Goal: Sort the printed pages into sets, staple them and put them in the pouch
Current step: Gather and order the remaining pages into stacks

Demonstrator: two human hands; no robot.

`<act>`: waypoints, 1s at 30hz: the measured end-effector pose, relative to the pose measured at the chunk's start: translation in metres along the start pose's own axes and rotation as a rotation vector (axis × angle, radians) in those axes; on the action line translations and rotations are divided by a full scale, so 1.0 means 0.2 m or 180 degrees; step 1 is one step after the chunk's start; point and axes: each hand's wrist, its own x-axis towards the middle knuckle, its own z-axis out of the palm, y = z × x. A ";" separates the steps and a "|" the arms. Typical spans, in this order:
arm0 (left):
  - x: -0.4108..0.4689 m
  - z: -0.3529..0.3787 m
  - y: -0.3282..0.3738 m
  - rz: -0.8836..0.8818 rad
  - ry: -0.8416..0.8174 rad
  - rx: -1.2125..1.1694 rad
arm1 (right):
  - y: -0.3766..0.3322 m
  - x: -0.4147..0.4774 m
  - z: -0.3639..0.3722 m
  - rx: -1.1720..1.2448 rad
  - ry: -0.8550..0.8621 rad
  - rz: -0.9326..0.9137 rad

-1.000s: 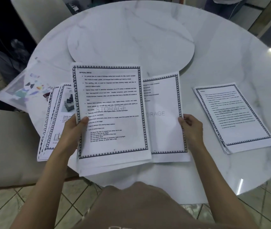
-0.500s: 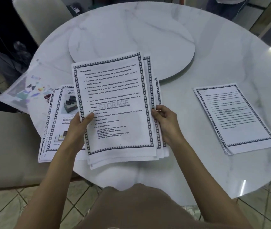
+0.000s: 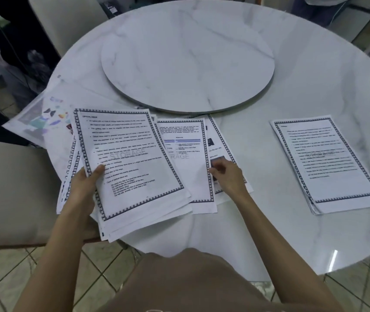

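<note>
Nearest the counter's (image 3: 314, 86) edge, the left hand (image 3: 85, 188) grips the unsorted stack (image 3: 132, 172) by its side, thumb on top, tilted up so its heading reads. Just beside it the right hand (image 3: 226, 179) pinches the edge of a fanned page (image 3: 186, 161), likely to draw it out. Further right a sorted pile (image 3: 328, 158) lies flat, kept apart; far left lies the pouch (image 3: 42, 118).

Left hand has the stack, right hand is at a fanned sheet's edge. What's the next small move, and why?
Probably draw the blue-table page rightward, clear of the stack, and lay it on the table. The right hand seems to pinch its edge, the left hand grips the stack, and that page is half tucked under it.
</note>
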 end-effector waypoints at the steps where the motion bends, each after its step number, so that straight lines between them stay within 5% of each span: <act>1: 0.00 -0.02 0.00 -0.0006 0.0057 0.0005 | 0.01 0.01 0.01 -0.0050 0.0057 -0.0018; 11: 0.07 -0.24 0.03 0.0311 0.0337 0.0494 | 0.01 0.01 0.15 -0.1323 0.0294 0.0136; 19: 0.12 -0.28 0.00 0.0497 0.0519 0.1184 | -0.01 0.01 0.13 -0.1084 0.0425 0.0108; 30: 0.09 -0.26 0.06 0.0553 0.0301 0.0881 | -0.04 0.02 0.09 -0.0289 0.0594 0.0225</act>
